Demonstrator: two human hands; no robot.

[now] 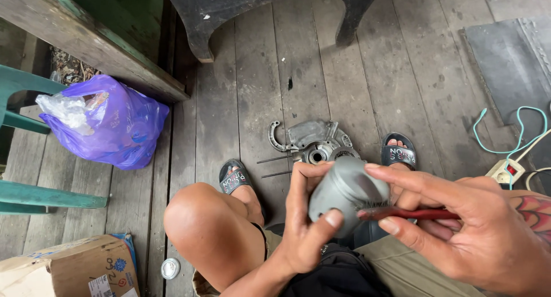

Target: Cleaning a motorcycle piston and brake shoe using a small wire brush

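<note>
Head view: hands [310,216] gripping piston [344,191], brush [402,212].

Open plank floor [321,73] is left ahead of the feet, between the black stool [270,10] and the engine casing [313,142]. The near floor is blocked by that casing, its two thin rods [275,165], and the sandalled feet on either side. The left side is closed by the purple bag [109,124], green chair [34,159] and cardboard box [69,271]. The right is crossed by a teal cable [516,130] and power strip [505,170]. A small round tin [170,268] lies by the knee [201,216].
</note>
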